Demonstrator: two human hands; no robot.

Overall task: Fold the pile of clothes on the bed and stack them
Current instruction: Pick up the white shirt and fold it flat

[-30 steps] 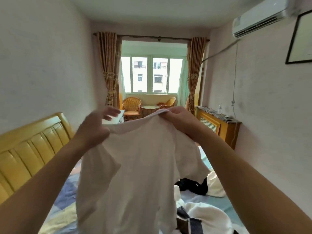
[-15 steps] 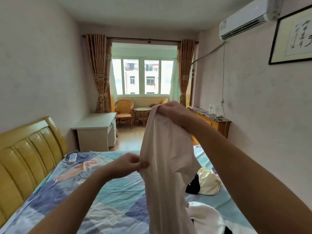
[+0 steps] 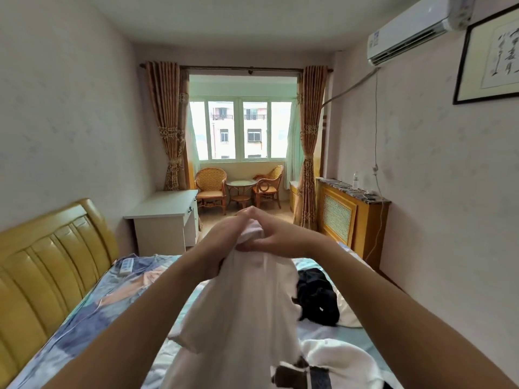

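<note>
Both hands come together now — half a second back the left hand [image 3: 224,234] was low at the hem side of the thin white cotton T-shirt [image 3: 244,313] while the right held it high, and now the two meet at the top of the cloth, out in front at chest height. Left hand curls round the gathered upper edge from the left, right hand [image 3: 276,238] clamps the same bunch from the right, fingertips touching over the top. So the shirt is doubled lengthwise and hangs straight down from that joint grip, long axis near vertical, its lower part dropping toward the camera and out of view at the bottom edge. It is above the patterned blue bedsheet [image 3: 118,301], not lying on it. Below and to the right sit the waiting pieces: a crumpled black garment [image 3: 317,296] and a white garment with dark panels [image 3: 331,366], both on the right hand's side. My read: the next move turns on lowering this hanging length onto the bare sheet to the left, away from the pile, and the left hand is the nearer one to that patch.
</note>
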